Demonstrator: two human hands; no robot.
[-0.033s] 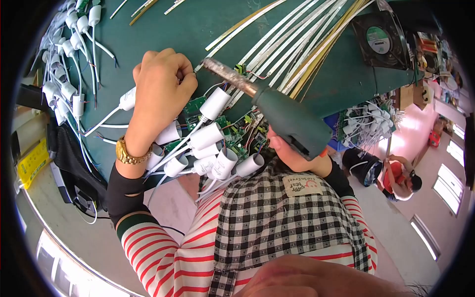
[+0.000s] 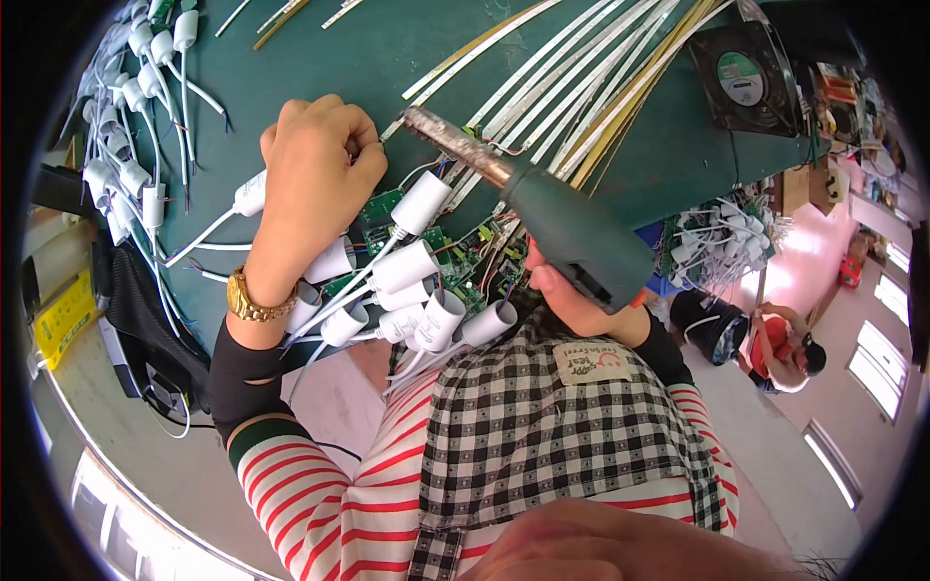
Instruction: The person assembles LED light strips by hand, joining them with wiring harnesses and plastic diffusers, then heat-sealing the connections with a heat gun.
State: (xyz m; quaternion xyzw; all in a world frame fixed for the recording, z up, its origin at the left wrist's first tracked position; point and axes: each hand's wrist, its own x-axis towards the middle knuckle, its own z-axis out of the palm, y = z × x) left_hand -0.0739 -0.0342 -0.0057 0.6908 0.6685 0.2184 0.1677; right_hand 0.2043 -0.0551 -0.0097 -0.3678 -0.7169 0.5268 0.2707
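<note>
My right hand (image 2: pixel 570 302) is wrapped round the dark green handle of a soldering iron (image 2: pixel 579 237). Its scorched metal barrel (image 2: pixel 460 145) points up and left, the end close to the fingers of my left hand (image 2: pixel 325 174). Those fingers are pinched together over the green tabletop, at the end of a thin white strip (image 2: pixel 390 129); what is between them is hidden. Below and between my hands lie several white cylindrical lamp caps (image 2: pixel 405 266) with white cables, beside a heap of green circuit boards (image 2: pixel 473 254) with thin wires.
More white strips (image 2: pixel 542 92) fan out at the back. A black fan (image 2: pixel 746 77) stands at the far right. Cabled white caps (image 2: pixel 136 174) pile up at the left. Another heap of caps and boards (image 2: pixel 722 242) lies at the right, and a person (image 2: pixel 780 344) is beyond.
The soldering iron and my right hand have shifted slightly to the right, and the barrel's end is a little higher. My left hand stays in place.
</note>
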